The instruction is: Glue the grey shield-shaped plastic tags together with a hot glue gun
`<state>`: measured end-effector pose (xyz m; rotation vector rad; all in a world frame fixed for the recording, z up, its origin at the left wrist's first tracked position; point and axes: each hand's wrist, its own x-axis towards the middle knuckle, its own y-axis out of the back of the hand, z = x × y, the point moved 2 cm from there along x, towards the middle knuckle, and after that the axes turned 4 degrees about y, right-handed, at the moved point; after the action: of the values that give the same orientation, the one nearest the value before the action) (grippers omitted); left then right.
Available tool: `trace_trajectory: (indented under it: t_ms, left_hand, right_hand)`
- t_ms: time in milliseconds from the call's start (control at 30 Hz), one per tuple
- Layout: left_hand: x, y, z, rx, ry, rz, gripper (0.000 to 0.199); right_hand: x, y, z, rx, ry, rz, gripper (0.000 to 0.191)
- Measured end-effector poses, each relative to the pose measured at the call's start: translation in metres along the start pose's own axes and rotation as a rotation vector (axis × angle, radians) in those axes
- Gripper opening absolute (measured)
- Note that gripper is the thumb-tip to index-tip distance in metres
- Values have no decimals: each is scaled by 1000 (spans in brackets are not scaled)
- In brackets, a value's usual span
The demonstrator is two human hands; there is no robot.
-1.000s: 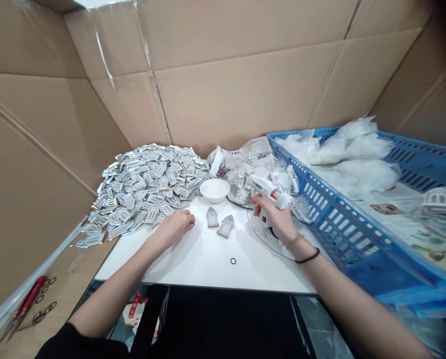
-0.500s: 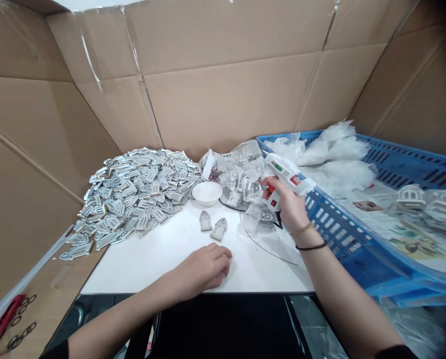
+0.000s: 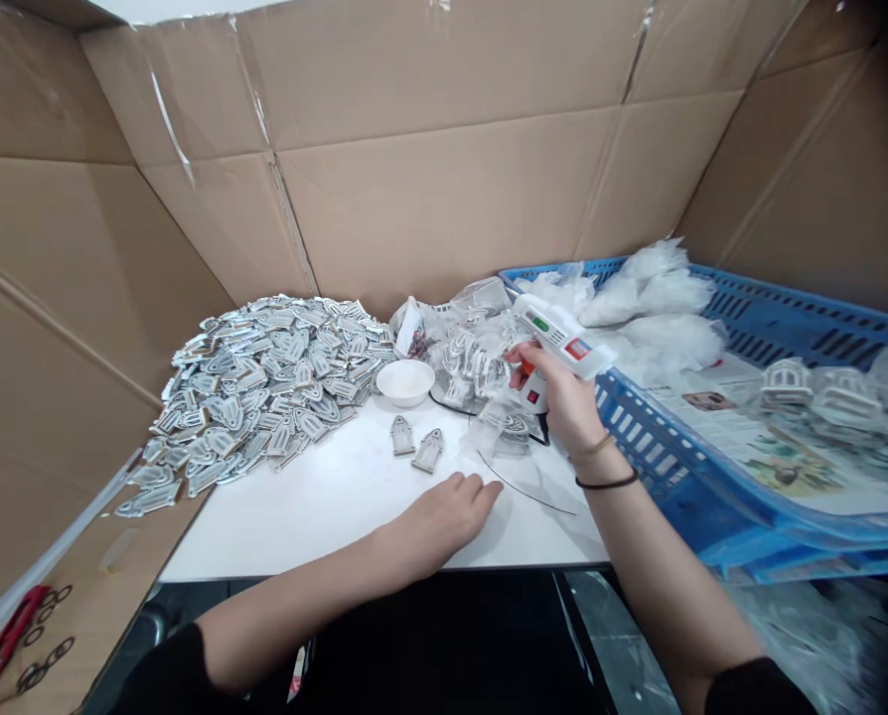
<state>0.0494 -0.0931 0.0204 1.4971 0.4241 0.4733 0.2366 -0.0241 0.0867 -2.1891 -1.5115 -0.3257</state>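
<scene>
My right hand [image 3: 567, 407] grips a white glue gun [image 3: 555, 333] with a small green display and an orange trigger. Its nozzle points up and left, above the bagged pieces by the blue crate. Low over the front of the white table is my left hand [image 3: 448, 521], its fingers curled and closed; whatever they hold, if anything, is hidden. Two flat grey arch-shaped pieces lie just beyond it, one [image 3: 402, 436] on the left and another [image 3: 429, 451] tilted beside it. A thin dark line [image 3: 525, 492] runs across the tabletop right of my left hand.
A large heap of similar pieces [image 3: 265, 387] covers the back left. Near it stands a white bowl [image 3: 405, 383], with plastic-bagged pieces [image 3: 474, 362] alongside. The blue crate [image 3: 664, 467] at right holds plastic bags and newspaper. Cardboard walls [image 3: 444, 199] enclose the table [image 3: 280, 531].
My left hand has moved right and slightly up across the table, its fingers still curled. The glue gun stays in my right hand in nearly the same pose. The view has shifted slightly.
</scene>
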Motion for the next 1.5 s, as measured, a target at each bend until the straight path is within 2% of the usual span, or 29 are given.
trace_trajectory:
  t_ms: [100, 200, 367, 467, 600, 767, 867, 1033, 1100, 1200, 1300, 1400, 1500]
  left_hand:
    - [35, -5, 23, 125, -44, 35, 35]
    - [51, -5, 37, 154, -66, 1, 23]
    - [46, 8, 36, 132, 17, -82, 20]
    - [47, 10, 30, 157, 15, -120, 19]
    - [53, 2, 24, 200, -41, -72, 20]
    - [51, -10, 17, 159, -59, 3, 29]
    - [45, -14, 14, 118, -84, 49, 30]
    - [29, -20, 12, 55, -86, -9, 26]
    - [17, -17, 12, -4, -89, 20, 26]
    - [-7, -3, 11, -98, -88, 197, 25]
    - [-33, 24, 12, -126, -87, 383, 26]
    - [-59, 55, 13, -133, -44, 494, 26]
    - [-91, 81, 4, -143, 45, 578, 22]
  right_hand:
    - [-3, -7, -9, -23, -5, -51, 20]
    - [-2, -10, -11, -51, -3, -82, 22]
    - [4, -8, -4, -98, -22, -111, 22]
    - [8, -7, 1, -112, -27, -106, 21]
    - [15, -5, 7, -112, -17, -100, 22]
    - [26, -2, 5, -159, -18, -170, 21]
    - [31, -4, -1, -197, -16, -229, 21]
    - [36, -9, -2, -232, -12, -259, 20]
    - [36, -10, 2, -242, -5, -269, 20]
    - [36, -9, 9, -243, 2, -260, 20]
    - [36, -7, 15, -240, -6, -252, 19]
    - [35, -5, 19, -233, -22, -247, 20]
    - [34, -3, 22, -240, -31, -229, 21]
